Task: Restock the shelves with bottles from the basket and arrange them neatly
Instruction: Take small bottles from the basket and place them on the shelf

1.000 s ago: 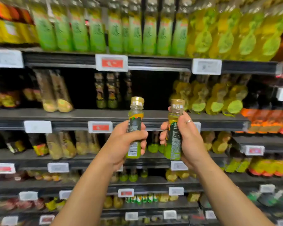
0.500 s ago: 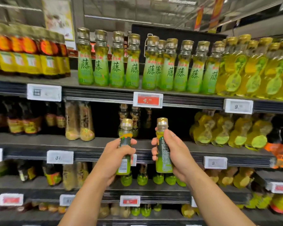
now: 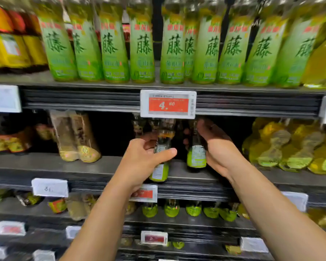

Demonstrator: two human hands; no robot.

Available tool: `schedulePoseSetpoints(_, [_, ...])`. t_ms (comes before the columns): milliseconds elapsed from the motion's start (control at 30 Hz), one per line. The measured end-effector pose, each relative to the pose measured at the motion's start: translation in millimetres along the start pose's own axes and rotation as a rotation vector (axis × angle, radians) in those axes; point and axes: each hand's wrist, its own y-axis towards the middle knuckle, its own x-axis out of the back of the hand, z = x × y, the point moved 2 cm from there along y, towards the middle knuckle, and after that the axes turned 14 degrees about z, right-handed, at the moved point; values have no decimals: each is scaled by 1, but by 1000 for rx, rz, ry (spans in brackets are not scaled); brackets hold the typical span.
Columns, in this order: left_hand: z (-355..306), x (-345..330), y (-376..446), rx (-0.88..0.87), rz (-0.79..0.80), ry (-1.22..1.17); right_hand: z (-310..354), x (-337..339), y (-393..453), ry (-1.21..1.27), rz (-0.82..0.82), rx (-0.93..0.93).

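My left grip (image 3: 145, 157) clasps one bottle (image 3: 159, 170). My right grip (image 3: 217, 147) clasps another bottle (image 3: 196, 157), standing on the shelf (image 3: 111, 164) beside it.

Each hand (image 3: 145, 157) (image 3: 217, 147) grips small bottle (image 3: 159, 166) (image 3: 196, 156) at shelf (image 3: 102, 166).

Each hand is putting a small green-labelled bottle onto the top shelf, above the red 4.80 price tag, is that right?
Not quite. The head view shows the left hand and right hand placing their small green-labelled bottles on the grey metal shelf below the red 4.80 price tag, not above it. One bottle per hand is correct.
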Motion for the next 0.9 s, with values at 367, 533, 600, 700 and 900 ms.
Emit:
schedulePoseSetpoints(367, [11, -9, 34, -18, 155, 14, -5, 40, 27, -203, -187, 60])
schedulePoseSetpoints(533, [16, -16, 44, -5, 224, 83, -5, 51, 31, -290, -304, 130])
schedulePoseSetpoints(600, [17, -18, 45, -6, 233, 88, -8, 56, 31, -294, -324, 157])
schedulePoseSetpoints(700, [15, -19, 48, -31, 237, 112, -11, 60, 30, -373, -338, 177])
schedulePoseSetpoints(900, [17, -20, 51, -43, 216, 141, -8, 64, 24, -453, -387, 206])
